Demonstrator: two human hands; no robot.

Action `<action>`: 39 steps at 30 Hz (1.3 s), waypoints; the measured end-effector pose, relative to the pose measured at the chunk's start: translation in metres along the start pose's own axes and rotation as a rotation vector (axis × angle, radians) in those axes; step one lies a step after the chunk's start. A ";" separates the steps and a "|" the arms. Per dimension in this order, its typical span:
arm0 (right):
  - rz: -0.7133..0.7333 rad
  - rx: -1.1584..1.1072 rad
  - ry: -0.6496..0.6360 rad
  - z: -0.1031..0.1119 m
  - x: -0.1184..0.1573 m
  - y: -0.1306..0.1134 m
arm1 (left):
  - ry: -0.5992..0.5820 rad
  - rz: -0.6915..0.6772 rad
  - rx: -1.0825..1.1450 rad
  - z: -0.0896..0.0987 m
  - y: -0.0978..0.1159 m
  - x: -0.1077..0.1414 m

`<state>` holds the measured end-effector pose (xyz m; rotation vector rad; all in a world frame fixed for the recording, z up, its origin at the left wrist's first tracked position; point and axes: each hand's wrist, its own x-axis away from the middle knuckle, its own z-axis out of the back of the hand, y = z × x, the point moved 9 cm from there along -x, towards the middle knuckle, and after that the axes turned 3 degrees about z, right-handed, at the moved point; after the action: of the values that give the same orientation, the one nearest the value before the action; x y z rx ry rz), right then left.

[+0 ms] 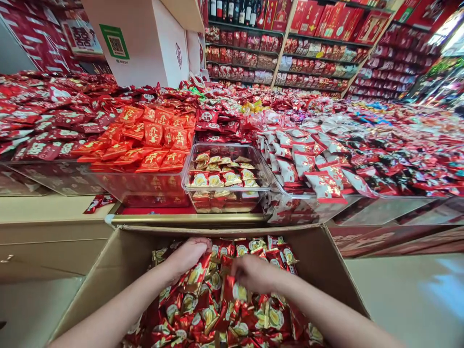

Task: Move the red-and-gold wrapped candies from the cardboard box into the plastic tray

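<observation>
Both hands reach into an open cardboard box (pixel 311 256) heaped with small red and gold candy packets (pixel 210 316). My left hand (pixel 189 255) is closed on a red and gold candy packet (pixel 197 274), which hangs tilted below the fingers. To its right, my right hand (pixel 253 273) pinches another candy packet (pixel 230 289), slightly blurred. The fingertips of both hands are partly hidden. Just beyond the box stands a clear plastic bin (pixel 232 203) partly filled with similar red and gold packets.
Left of the clear bin, orange-red packets (pixel 155 135) pile high in another bin. White and red packets (pixel 308 159) overflow on the right. A white pillar (pixel 134 38) rises behind at left. Stocked shelves (pixel 242 53) line the back. Two loose packets (pixel 98 203) lie on the left ledge.
</observation>
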<state>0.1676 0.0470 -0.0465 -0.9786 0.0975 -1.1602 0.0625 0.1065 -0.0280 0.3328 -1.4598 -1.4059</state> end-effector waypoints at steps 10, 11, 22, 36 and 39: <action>0.019 -0.835 0.181 0.040 0.006 -0.002 | -0.159 -0.115 -0.001 -0.034 0.013 0.011; -0.003 -0.847 0.148 0.035 0.005 -0.001 | -0.136 -0.130 0.002 -0.033 0.014 0.011; 0.372 0.181 0.627 0.074 0.042 -0.056 | -0.118 -0.072 0.287 -0.034 0.018 0.023; 0.606 -0.033 0.716 0.068 0.064 -0.082 | -0.363 -0.330 0.414 -0.042 0.058 0.047; 0.350 -0.343 0.622 0.064 0.045 -0.052 | -0.294 -0.321 0.195 -0.042 0.056 0.044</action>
<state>0.1834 0.0465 0.0460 -0.8185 0.9546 -1.1004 0.1013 0.0635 0.0311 0.5183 -1.8538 -1.6199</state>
